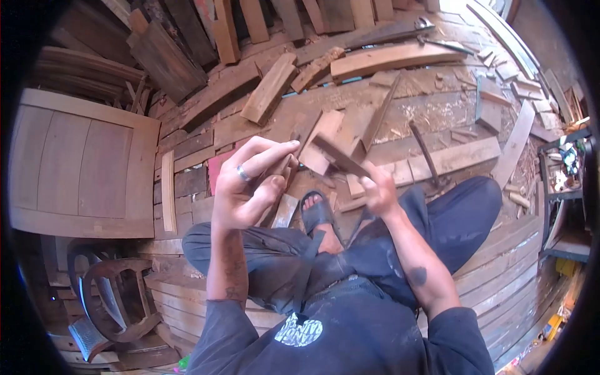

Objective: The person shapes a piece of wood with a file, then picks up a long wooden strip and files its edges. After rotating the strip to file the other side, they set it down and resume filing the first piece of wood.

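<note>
My left hand [247, 187], with a ring on one finger, is raised above my knee. Its fingers and thumb are closed around a narrow brown strip of wood [280, 167], partly hidden by the fingers. Across from it, my right hand [380, 191] grips the lower end of a short flat piece of wood [339, 155], which tilts up and left toward the other hand. The two held pieces are apart. Behind them, pale wood blocks [325, 140] rest on the floor by my sandalled foot [317, 211].
A hammer [425, 150] lies across a long board [462, 156] at right. Farther back are a handsaw [387, 34] and several timber offcuts [270, 90]. A panelled wooden door [81, 162] stands left, above framed saws [112, 294]. A metal shelf [565, 194] is at right.
</note>
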`<act>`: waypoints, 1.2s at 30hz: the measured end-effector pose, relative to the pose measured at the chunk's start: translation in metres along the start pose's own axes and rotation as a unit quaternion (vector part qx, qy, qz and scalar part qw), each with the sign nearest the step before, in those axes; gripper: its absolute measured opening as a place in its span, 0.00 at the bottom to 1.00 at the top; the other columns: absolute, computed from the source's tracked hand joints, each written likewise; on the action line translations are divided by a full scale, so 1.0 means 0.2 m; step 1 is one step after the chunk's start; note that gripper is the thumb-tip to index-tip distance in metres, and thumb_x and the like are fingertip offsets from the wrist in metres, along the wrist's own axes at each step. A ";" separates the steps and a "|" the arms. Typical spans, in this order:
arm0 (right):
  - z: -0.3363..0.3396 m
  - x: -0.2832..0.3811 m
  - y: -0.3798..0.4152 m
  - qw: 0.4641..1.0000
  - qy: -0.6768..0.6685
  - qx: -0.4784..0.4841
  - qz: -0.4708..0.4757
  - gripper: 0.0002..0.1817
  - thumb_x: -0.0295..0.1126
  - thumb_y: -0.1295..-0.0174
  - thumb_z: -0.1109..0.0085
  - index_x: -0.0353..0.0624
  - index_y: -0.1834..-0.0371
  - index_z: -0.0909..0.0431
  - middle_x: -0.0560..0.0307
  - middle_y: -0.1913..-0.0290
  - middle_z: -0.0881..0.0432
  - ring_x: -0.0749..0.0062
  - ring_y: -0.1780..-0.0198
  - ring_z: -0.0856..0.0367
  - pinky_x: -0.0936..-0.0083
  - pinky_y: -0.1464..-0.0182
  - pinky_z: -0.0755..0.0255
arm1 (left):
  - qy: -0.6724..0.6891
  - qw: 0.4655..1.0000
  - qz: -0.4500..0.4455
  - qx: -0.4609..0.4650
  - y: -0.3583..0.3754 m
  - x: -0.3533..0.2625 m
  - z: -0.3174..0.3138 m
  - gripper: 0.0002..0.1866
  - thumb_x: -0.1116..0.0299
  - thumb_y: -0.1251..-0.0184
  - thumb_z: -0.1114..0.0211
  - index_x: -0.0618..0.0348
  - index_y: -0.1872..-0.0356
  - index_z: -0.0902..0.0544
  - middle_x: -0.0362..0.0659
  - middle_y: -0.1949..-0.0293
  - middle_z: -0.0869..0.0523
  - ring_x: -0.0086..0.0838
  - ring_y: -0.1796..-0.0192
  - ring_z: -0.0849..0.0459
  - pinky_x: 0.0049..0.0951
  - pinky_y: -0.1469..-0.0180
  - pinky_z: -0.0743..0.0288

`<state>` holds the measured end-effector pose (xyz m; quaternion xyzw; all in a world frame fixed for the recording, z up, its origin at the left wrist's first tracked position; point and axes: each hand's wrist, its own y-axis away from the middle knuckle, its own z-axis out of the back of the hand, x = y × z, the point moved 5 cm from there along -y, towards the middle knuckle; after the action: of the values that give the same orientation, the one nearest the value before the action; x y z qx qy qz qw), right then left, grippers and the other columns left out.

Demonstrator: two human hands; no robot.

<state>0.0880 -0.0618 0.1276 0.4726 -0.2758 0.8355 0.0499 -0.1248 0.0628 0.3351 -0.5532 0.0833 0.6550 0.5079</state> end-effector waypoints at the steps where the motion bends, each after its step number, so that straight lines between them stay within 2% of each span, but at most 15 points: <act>1: 0.02 -0.04 0.05 0.998 -0.019 -0.045 -0.048 0.18 0.38 0.29 0.51 0.34 0.52 0.18 0.36 0.68 0.15 0.41 0.67 0.15 0.54 0.62 0.24 | -0.008 1.000 -0.006 0.005 -0.02 0.01 0.02 0.28 0.83 0.38 0.39 0.67 0.35 0.14 0.49 0.51 0.12 0.30 0.54 0.11 0.29 0.52 0.18; 3: 0.01 -0.18 0.11 0.972 -0.132 -0.037 -0.193 0.16 0.38 0.26 0.53 0.36 0.58 0.20 0.51 0.76 0.22 0.63 0.77 0.24 0.66 0.72 0.32 | -0.019 1.000 -0.003 0.017 -0.04 0.02 0.03 0.29 0.83 0.38 0.37 0.65 0.32 0.16 0.49 0.52 0.12 0.30 0.54 0.12 0.29 0.53 0.18; 6: -0.04 -0.25 0.08 0.876 -0.392 -0.097 -0.264 0.15 0.39 0.24 0.55 0.41 0.63 0.25 0.67 0.79 0.34 0.83 0.79 0.38 0.78 0.77 0.44 | 0.036 0.999 -0.007 -0.006 -0.04 0.04 0.02 0.32 0.82 0.38 0.36 0.62 0.28 0.19 0.49 0.53 0.12 0.30 0.54 0.12 0.28 0.54 0.18; 7: -0.03 -0.22 0.06 0.877 -0.390 -0.117 -0.256 0.14 0.39 0.22 0.57 0.45 0.63 0.27 0.74 0.78 0.39 0.89 0.80 0.44 0.83 0.78 0.52 | 0.006 1.000 -0.016 0.006 -0.05 0.05 0.03 0.32 0.82 0.36 0.35 0.60 0.27 0.19 0.49 0.53 0.12 0.29 0.54 0.12 0.27 0.53 0.18; 10: -0.01 -0.26 0.09 0.893 -0.355 -0.102 -0.258 0.14 0.38 0.22 0.57 0.44 0.63 0.26 0.72 0.78 0.37 0.88 0.80 0.42 0.82 0.78 0.50 | 0.092 0.995 0.014 -0.045 -0.03 0.05 0.00 0.28 0.79 0.28 0.35 0.60 0.26 0.22 0.50 0.53 0.16 0.25 0.60 0.20 0.27 0.60 0.23; 12: -0.03 -0.26 0.12 0.876 -0.383 -0.104 -0.276 0.14 0.38 0.22 0.57 0.43 0.63 0.26 0.72 0.78 0.37 0.88 0.80 0.42 0.81 0.78 0.49 | 0.114 0.991 0.002 -0.069 -0.04 0.04 -0.03 0.29 0.78 0.29 0.35 0.60 0.26 0.24 0.50 0.54 0.16 0.25 0.61 0.21 0.26 0.60 0.23; 17: -0.05 -0.24 0.09 0.886 -0.374 -0.086 -0.261 0.15 0.38 0.22 0.56 0.42 0.64 0.25 0.71 0.80 0.36 0.87 0.81 0.41 0.81 0.79 0.48 | -0.012 0.999 -0.036 0.013 -0.06 0.05 0.03 0.28 0.83 0.35 0.36 0.61 0.31 0.19 0.45 0.56 0.14 0.26 0.57 0.16 0.26 0.54 0.21; 19: -0.05 -0.23 0.09 0.895 -0.357 -0.075 -0.258 0.15 0.38 0.23 0.56 0.41 0.64 0.25 0.72 0.81 0.37 0.87 0.81 0.42 0.80 0.79 0.48 | -0.009 0.999 -0.037 0.009 -0.06 0.03 0.03 0.26 0.83 0.35 0.36 0.61 0.34 0.17 0.44 0.57 0.14 0.26 0.59 0.17 0.26 0.56 0.22; 22: -0.06 -0.23 0.09 0.903 -0.337 -0.077 -0.254 0.15 0.38 0.23 0.56 0.41 0.64 0.25 0.71 0.81 0.36 0.86 0.82 0.41 0.79 0.79 0.48 | 0.106 0.988 0.079 -0.075 -0.02 0.03 0.01 0.21 0.81 0.37 0.34 0.61 0.41 0.14 0.43 0.59 0.14 0.26 0.61 0.17 0.27 0.57 0.23; 25: -0.05 -0.23 0.09 0.901 -0.339 -0.074 -0.261 0.15 0.37 0.23 0.56 0.40 0.64 0.24 0.70 0.81 0.34 0.86 0.81 0.40 0.79 0.78 0.48 | -0.007 1.000 -0.019 -0.009 -0.05 0.03 0.04 0.22 0.81 0.37 0.32 0.62 0.40 0.14 0.42 0.61 0.14 0.25 0.62 0.18 0.26 0.58 0.25; 28: -0.04 -0.23 0.10 0.893 -0.354 -0.072 -0.270 0.16 0.37 0.24 0.56 0.39 0.65 0.23 0.69 0.81 0.33 0.85 0.80 0.38 0.78 0.77 0.47 | -0.006 1.000 -0.027 -0.004 -0.06 0.02 0.03 0.24 0.81 0.36 0.34 0.61 0.37 0.14 0.43 0.61 0.12 0.25 0.61 0.16 0.27 0.56 0.22; 31: -0.02 -0.19 0.08 0.933 -0.270 -0.071 -0.226 0.16 0.36 0.25 0.56 0.37 0.66 0.23 0.65 0.81 0.33 0.82 0.80 0.37 0.73 0.76 0.44 | -0.016 1.000 0.002 -0.005 -0.06 0.04 0.01 0.25 0.81 0.31 0.37 0.62 0.33 0.15 0.46 0.58 0.09 0.25 0.61 0.14 0.28 0.55 0.19; 34: 0.03 -0.04 0.04 0.968 -0.185 -0.025 -0.168 0.17 0.37 0.26 0.55 0.36 0.66 0.23 0.57 0.81 0.30 0.72 0.81 0.32 0.67 0.74 0.39 | 0.013 1.000 0.015 0.024 -0.05 0.04 0.00 0.21 0.75 0.21 0.38 0.64 0.30 0.18 0.53 0.55 0.10 0.25 0.62 0.13 0.23 0.61 0.17; 35: 0.05 0.08 -0.01 0.979 -0.175 -0.017 -0.106 0.19 0.41 0.24 0.52 0.35 0.64 0.22 0.51 0.81 0.28 0.60 0.80 0.26 0.62 0.72 0.34 | 0.026 0.999 0.015 0.018 -0.05 0.05 -0.01 0.20 0.75 0.19 0.41 0.64 0.30 0.19 0.50 0.58 0.10 0.25 0.63 0.13 0.23 0.62 0.19; 36: 0.06 0.16 -0.05 0.982 -0.172 -0.005 -0.071 0.20 0.42 0.24 0.51 0.35 0.63 0.21 0.50 0.80 0.27 0.58 0.79 0.25 0.62 0.71 0.34 | 0.022 0.999 0.020 0.022 -0.05 0.05 -0.01 0.20 0.74 0.19 0.41 0.65 0.30 0.18 0.49 0.58 0.11 0.25 0.64 0.13 0.24 0.63 0.19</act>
<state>0.0828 -0.0653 0.1612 0.6275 -0.2506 0.7345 0.0633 -0.1153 0.0723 0.3309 -0.5544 0.1202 0.6505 0.5050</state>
